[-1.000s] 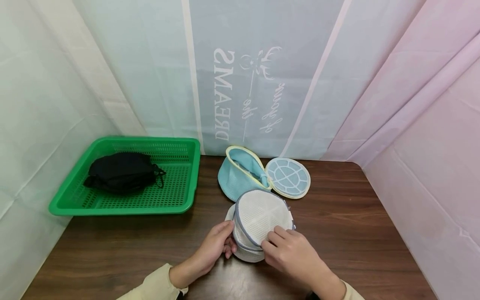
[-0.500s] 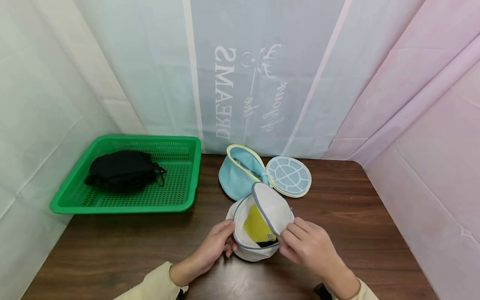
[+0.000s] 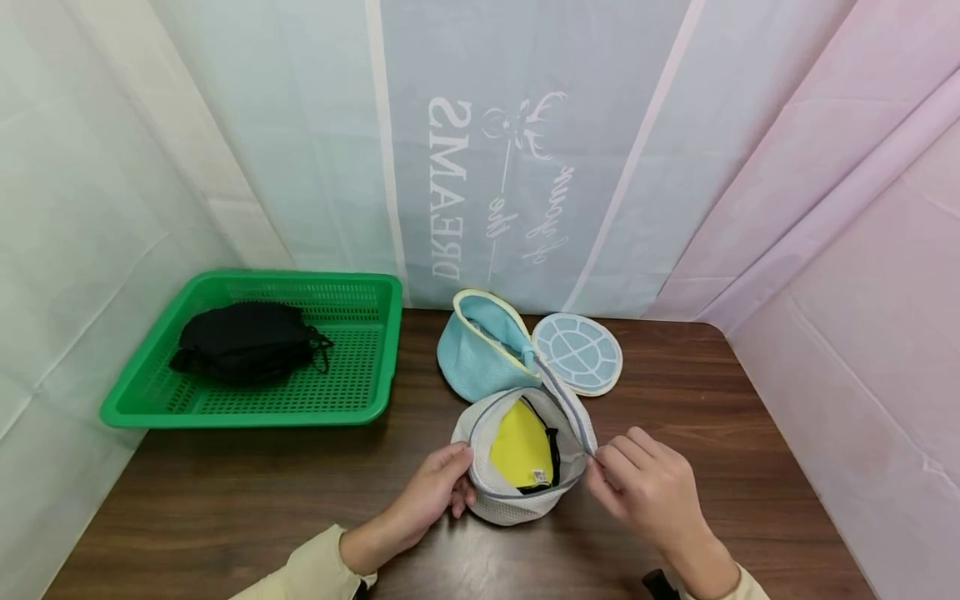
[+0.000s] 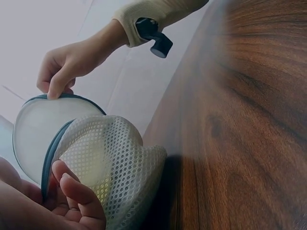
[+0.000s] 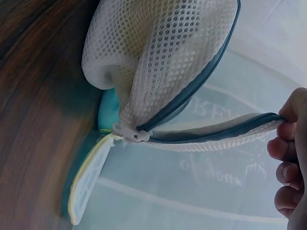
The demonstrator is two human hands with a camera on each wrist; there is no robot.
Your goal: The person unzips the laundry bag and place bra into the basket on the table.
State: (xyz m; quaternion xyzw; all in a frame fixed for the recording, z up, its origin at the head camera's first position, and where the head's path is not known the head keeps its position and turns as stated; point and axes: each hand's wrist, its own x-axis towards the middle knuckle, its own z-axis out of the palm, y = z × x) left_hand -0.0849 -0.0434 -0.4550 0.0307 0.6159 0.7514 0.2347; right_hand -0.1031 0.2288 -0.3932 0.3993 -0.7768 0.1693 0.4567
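A white mesh laundry bag [image 3: 517, 510] with a grey-blue zipper edge sits on the table, its round lid [image 5: 206, 136] swung up. My left hand [image 3: 438, 483] grips the bag's rim on the left, thumb over the edge. With thumb and fingers, my right hand [image 3: 648, 483] pinches the edge of the lid at the right. Inside the bag lies a folded yellow cloth item [image 3: 517, 446] with black trim and a small white label; its kind is unclear. The zipper end [image 5: 129, 133] shows at the hinge in the right wrist view.
Behind the white bag stands a blue mesh bag [image 3: 472, 362] with yellow trim, unzipped, its round lid [image 3: 577, 354] flat at the right. A green basket [image 3: 375, 412] at the left holds a black drawstring bag [image 3: 243, 342]. A printed curtain [image 3: 322, 150] closes off the back.
My right hand has pulled the white bag's lid up and to the right, from lying over the opening, and the yellow item inside now shows. My left hand has stayed at the rim.
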